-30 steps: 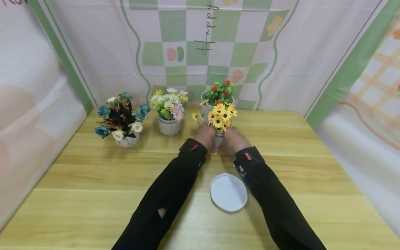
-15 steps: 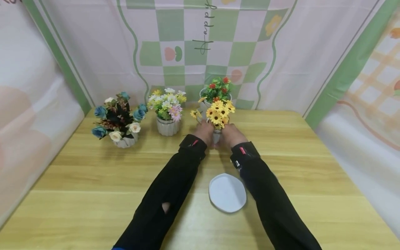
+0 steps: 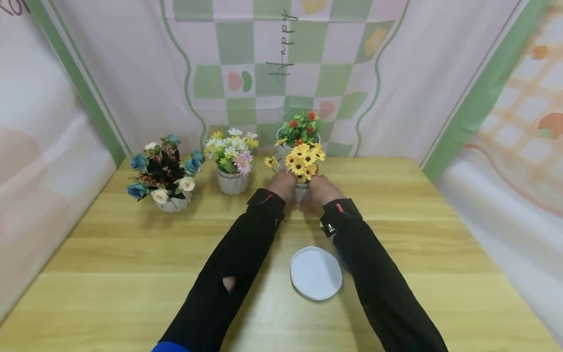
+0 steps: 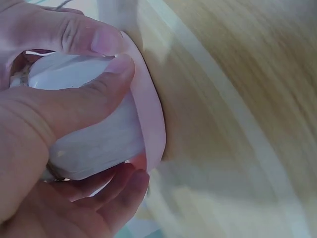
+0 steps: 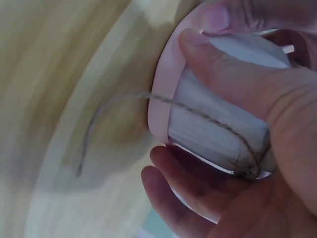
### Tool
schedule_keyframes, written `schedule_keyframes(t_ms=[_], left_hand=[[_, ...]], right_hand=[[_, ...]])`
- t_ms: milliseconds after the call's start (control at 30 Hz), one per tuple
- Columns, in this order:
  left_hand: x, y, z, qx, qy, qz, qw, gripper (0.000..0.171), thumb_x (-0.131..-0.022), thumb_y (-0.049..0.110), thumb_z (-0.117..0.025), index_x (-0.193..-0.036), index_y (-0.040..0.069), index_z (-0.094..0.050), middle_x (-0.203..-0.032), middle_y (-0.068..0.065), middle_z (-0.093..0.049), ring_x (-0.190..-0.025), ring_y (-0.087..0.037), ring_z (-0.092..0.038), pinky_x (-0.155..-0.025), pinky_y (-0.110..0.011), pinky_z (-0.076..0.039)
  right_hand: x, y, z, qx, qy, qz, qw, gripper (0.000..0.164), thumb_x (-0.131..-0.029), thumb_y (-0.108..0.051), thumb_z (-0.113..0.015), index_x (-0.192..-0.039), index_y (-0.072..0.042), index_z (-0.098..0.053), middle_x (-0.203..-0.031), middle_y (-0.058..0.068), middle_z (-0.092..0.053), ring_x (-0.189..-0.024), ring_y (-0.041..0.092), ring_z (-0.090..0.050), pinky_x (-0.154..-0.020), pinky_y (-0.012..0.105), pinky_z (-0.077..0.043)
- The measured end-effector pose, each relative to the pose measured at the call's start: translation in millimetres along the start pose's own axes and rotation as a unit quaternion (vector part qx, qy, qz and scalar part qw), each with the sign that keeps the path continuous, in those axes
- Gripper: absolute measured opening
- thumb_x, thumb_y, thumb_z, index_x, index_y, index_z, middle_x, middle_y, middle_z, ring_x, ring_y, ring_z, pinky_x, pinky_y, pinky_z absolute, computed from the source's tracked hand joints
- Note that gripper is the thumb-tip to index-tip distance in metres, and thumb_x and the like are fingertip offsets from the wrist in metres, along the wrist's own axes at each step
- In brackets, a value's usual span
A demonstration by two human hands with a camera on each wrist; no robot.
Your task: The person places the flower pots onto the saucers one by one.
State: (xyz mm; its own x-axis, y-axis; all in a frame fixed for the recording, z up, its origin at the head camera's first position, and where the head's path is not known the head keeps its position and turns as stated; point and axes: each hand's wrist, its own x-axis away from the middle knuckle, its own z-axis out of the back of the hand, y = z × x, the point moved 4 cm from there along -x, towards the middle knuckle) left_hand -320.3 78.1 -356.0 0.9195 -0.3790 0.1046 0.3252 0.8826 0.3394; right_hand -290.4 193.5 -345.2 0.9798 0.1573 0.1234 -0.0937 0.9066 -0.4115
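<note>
A small whitish pot [image 3: 301, 190] of yellow daisy-like flowers [image 3: 302, 160] stands at the back middle of the table, in front of a red-flowered plant. My left hand [image 3: 283, 187] grips its left side and my right hand [image 3: 324, 189] its right side. Seen from the left wrist, a pink saucer [image 4: 151, 111] sits at the pot's base, close against the wood. Both thumbs meet near that rim on the near side, with the fingers wrapped round below. A twine end [image 5: 198, 113] hangs loose from the pot in the right wrist view.
A white plate [image 3: 315, 273] lies between my forearms. To the left are a pot of white, yellow and pink flowers [image 3: 233, 181] and a pot of blue and cream roses [image 3: 173, 203]. Behind the yellow flowers stands a red-flowered plant [image 3: 301, 128], by the checked cloth [image 3: 272, 49].
Both hands have shifted slightly toward the back with the yellow-flower pot still in their grip. The head view has turned a little; the other pots and the plate stay put.
</note>
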Motion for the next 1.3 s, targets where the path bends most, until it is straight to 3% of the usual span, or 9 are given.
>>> schedule_keyframes(t_ms=[133, 333, 467, 567, 700, 867, 1133, 1233, 1300], left_hand=[[-6.0, -11.8, -8.9, 0.053, 0.015, -0.011, 0.9984, 0.090, -0.076, 0.011, -0.094, -0.152, -0.004, -0.048, -0.158, -0.027, -0.046, -0.142, -0.039, -0.053, -0.124, -0.043, -0.045], [7.3, -23.4, -10.8, 0.179, 0.051, -0.082, 0.9791, 0.106, -0.071, 0.002, -0.094, -0.159, 0.000, -0.036, -0.158, -0.027, -0.048, -0.146, -0.041, -0.049, -0.128, -0.048, -0.038], [26.2, -33.0, -4.6, 0.210, 0.050, -0.132, 0.9673, 0.121, -0.074, 0.002, -0.091, -0.168, 0.004, -0.016, -0.164, -0.025, -0.042, -0.152, -0.040, -0.042, -0.130, -0.052, -0.033], [42.8, -46.9, 1.8, 0.178, 0.050, -0.130, 0.9740, 0.108, -0.080, 0.004, -0.086, -0.166, 0.000, -0.020, -0.166, -0.026, -0.038, -0.153, -0.040, -0.039, -0.130, -0.054, -0.033], [68.4, -67.4, 14.3, 0.123, 0.066, -0.095, 0.9856, 0.077, -0.087, 0.012, -0.080, -0.154, -0.002, -0.044, -0.153, -0.024, -0.053, -0.140, -0.038, -0.054, -0.119, -0.052, -0.048], [96.2, -94.7, 23.6, 0.109, 0.078, -0.001, 0.9909, 0.073, -0.090, 0.022, -0.076, -0.152, -0.004, -0.047, -0.149, -0.024, -0.057, -0.132, -0.040, -0.059, -0.103, -0.054, -0.058], [102.4, -138.9, 25.9, 0.123, 0.121, 0.086, 0.9812, 0.086, -0.093, 0.033, -0.073, -0.147, -0.021, -0.034, -0.146, -0.044, -0.046, -0.134, -0.055, -0.050, -0.116, -0.063, -0.044], [92.0, -151.6, 25.2, 0.170, 0.137, 0.108, 0.9698, 0.101, -0.092, 0.042, -0.074, -0.156, -0.017, -0.023, -0.155, -0.044, -0.036, -0.143, -0.056, -0.042, -0.122, -0.066, -0.037], [81.5, -158.2, 24.0, 0.243, 0.148, 0.102, 0.9533, 0.111, -0.092, 0.041, -0.076, -0.164, -0.009, -0.007, -0.164, -0.040, -0.024, -0.151, -0.053, -0.032, -0.128, -0.064, -0.030]], right_hand=[[3, 3, -2, -0.022, 0.007, 0.034, 0.999, 0.072, -0.078, -0.015, -0.090, -0.142, -0.001, -0.058, -0.134, 0.031, -0.066, -0.127, 0.048, -0.063, -0.112, 0.057, -0.052], [26, 6, 5, -0.039, 0.041, 0.067, 0.996, 0.124, -0.081, -0.023, -0.091, -0.163, 0.014, -0.006, -0.151, 0.052, -0.034, -0.137, 0.064, -0.047, -0.118, 0.070, -0.042], [56, 10, 4, -0.019, 0.034, 0.082, 0.996, 0.107, -0.088, -0.025, -0.086, -0.161, 0.014, -0.017, -0.153, 0.048, -0.037, -0.140, 0.059, -0.044, -0.119, 0.069, -0.039], [86, 11, -2, -0.020, 0.019, 0.123, 0.992, 0.095, -0.092, -0.030, -0.083, -0.158, 0.013, -0.028, -0.153, 0.041, -0.044, -0.142, 0.054, -0.047, -0.119, 0.067, -0.042], [129, 15, -12, -0.014, -0.016, 0.145, 0.989, 0.101, -0.092, -0.048, -0.079, -0.162, 0.006, -0.029, -0.163, 0.035, -0.037, -0.149, 0.051, -0.041, -0.120, 0.068, -0.039], [169, 24, -25, 0.009, -0.034, 0.154, 0.987, 0.121, -0.078, -0.071, -0.081, -0.162, 0.003, -0.034, -0.164, 0.030, -0.040, -0.149, 0.047, -0.044, -0.118, 0.066, -0.044], [190, 25, -43, 0.012, -0.018, 0.206, 0.978, 0.132, -0.064, -0.077, -0.086, -0.156, 0.007, -0.041, -0.153, 0.027, -0.053, -0.133, 0.040, -0.060, -0.103, 0.054, -0.060], [191, 23, -46, 0.021, -0.016, 0.205, 0.978, 0.127, -0.067, -0.072, -0.088, -0.156, 0.007, -0.043, -0.152, 0.026, -0.053, -0.133, 0.039, -0.061, -0.103, 0.053, -0.060], [192, 22, -47, 0.028, -0.011, 0.205, 0.978, 0.122, -0.069, -0.069, -0.089, -0.155, 0.006, -0.044, -0.153, 0.025, -0.053, -0.133, 0.039, -0.060, -0.104, 0.053, -0.059]])
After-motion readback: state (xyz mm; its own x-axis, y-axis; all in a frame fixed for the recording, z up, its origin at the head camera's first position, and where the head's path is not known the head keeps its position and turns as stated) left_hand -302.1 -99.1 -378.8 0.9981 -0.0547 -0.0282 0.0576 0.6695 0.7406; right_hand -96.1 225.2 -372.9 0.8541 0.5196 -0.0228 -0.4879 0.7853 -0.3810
